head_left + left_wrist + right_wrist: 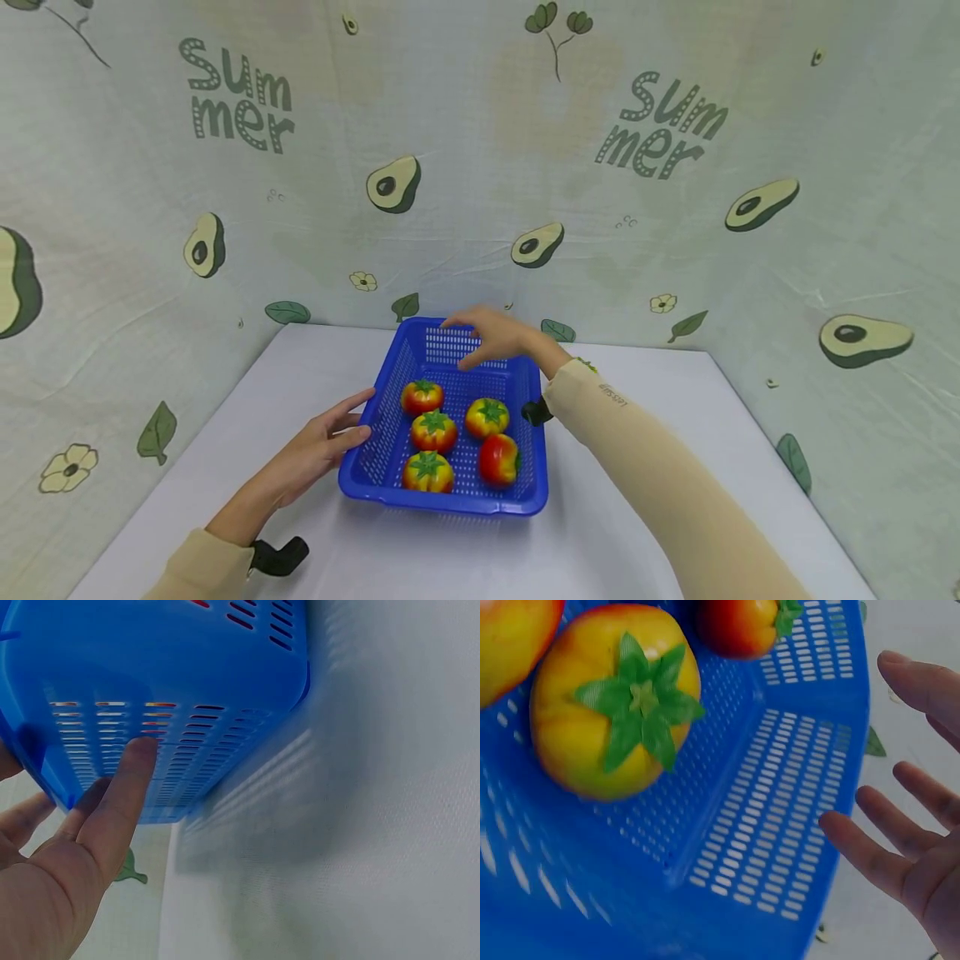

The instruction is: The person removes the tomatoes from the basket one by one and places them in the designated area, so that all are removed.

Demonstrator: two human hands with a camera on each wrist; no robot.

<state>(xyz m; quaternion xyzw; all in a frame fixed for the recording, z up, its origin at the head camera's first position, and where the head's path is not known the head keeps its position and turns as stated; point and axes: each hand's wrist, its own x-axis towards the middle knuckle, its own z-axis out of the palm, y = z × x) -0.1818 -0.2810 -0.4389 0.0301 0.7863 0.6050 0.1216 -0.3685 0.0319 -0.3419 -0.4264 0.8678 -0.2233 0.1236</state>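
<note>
A blue perforated plastic basket (465, 498) stands on the white table with several red-and-yellow toy tomatoes (433, 433) inside, each with a green star-shaped leaf top. My left hand (315, 446) is at the basket's left side, its fingers fairly straight; in the left wrist view one fingertip (141, 750) lies against the slotted outer wall. Over the far end of the basket, my right hand (495, 335) is held with fingers spread and nothing in it. The right wrist view has those fingers (870, 851) near the rim, apart from the nearest tomato (559, 720).
A pale cloth (465, 100) printed with avocados, leaves and lettering hangs behind the table (615, 500) and along both sides. Black wrist-worn devices (279, 557) show by both sleeves, the right one (536, 412) close to the basket's right rim.
</note>
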